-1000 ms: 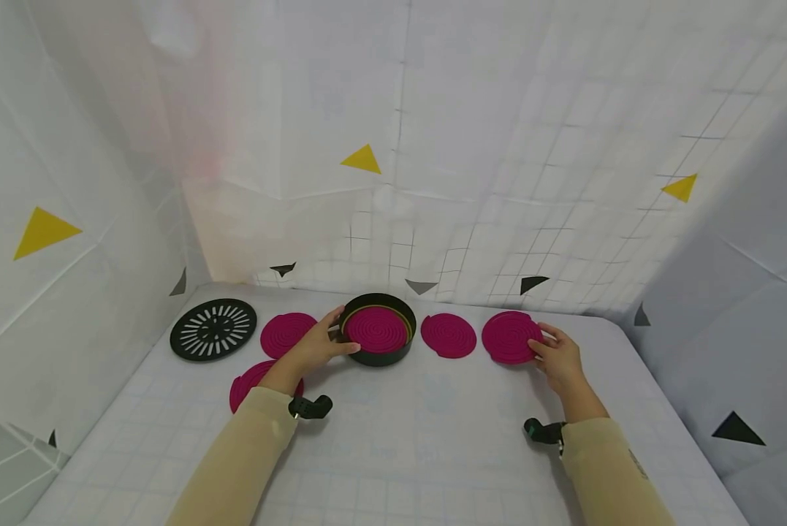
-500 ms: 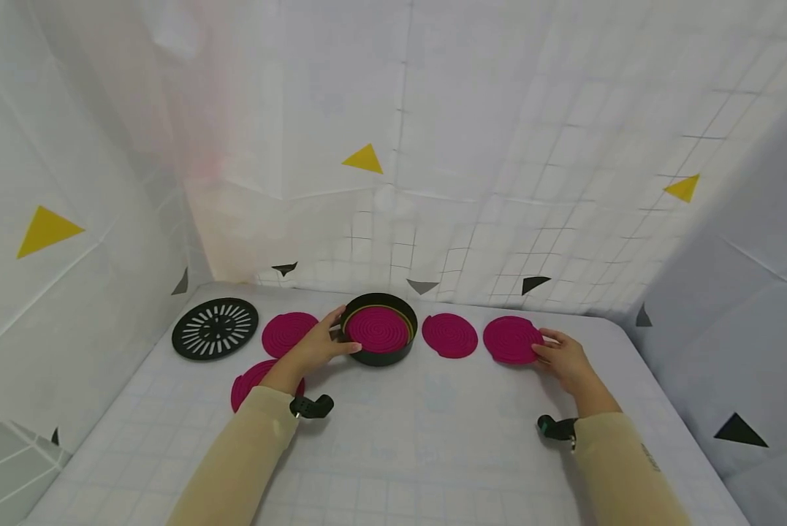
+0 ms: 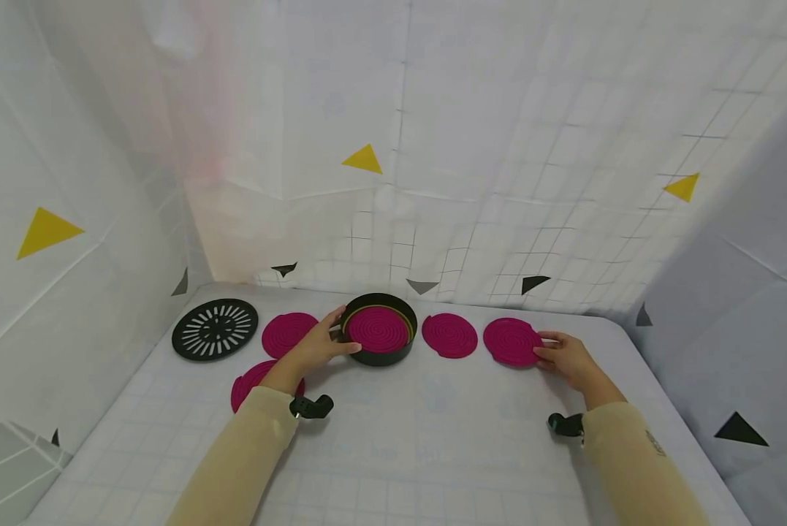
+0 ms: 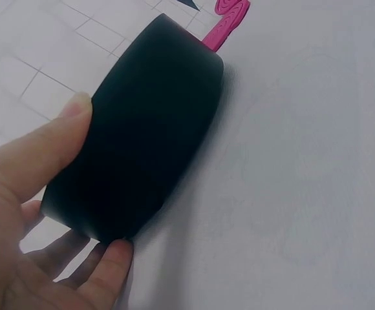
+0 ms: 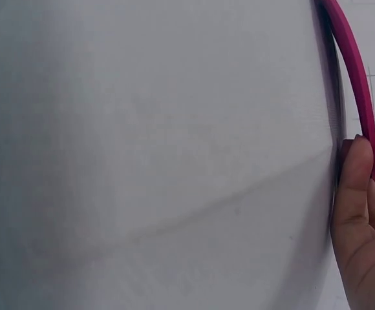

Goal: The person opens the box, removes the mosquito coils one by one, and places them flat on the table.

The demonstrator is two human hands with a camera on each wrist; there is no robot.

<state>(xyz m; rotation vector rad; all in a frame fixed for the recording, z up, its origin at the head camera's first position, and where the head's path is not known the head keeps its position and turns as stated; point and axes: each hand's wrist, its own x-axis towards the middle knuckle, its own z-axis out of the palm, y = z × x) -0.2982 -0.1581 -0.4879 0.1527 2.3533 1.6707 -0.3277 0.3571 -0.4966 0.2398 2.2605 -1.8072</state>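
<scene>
My left hand [image 3: 316,347] grips the left side of a round black holder [image 3: 381,359], its thumb at the rim nearer me. A magenta spiral-patterned coaster [image 3: 378,329] lies inside that holder, within a thin yellowish ring. In the left wrist view the holder's dark side wall [image 4: 142,129] stands between thumb and fingers. At the far right, my right hand [image 3: 569,359] pinches the right edge of another magenta coaster [image 3: 511,342]. The right wrist view shows this coaster edge-on [image 5: 352,58], between thumb and fingers, close to the tabletop.
Between the holder and the right-hand coaster lies a further magenta coaster [image 3: 449,336]. Two more, one farther back [image 3: 288,332] and one nearer [image 3: 251,383], are partly covered by my left arm. A black slotted disc [image 3: 192,338] lies far left. White sheeting [image 3: 498,109] rises behind the table.
My right hand has shifted right and slightly toward me, and the coaster it pinches has come down flatter over the table. The left hand and the holder have stayed in place.
</scene>
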